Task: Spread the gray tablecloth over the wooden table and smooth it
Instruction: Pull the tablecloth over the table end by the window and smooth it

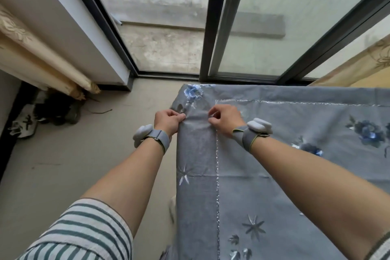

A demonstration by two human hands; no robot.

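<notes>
- Gray flowered tablecloth lies spread over the counter, its left edge draping down.
- Left grip pinches the tablecloth at that edge, near its far corner.
- Right grip pinches the tablecloth just beside it.

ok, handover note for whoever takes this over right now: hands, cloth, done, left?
Left hand: pinches the gray tablecloth where it folds over the table's left edge, near the far left corner.
Right hand: pinches the same cloth just beside it, at the stitched border line.
Cloth: laid over the table top, left side hanging down; the wood itself is hidden.
Done: spread, as far as this view shows.
Left: probably tug this edge straight, then smooth the faint creases across the near part. The right side is out of view, so check it.
</notes>
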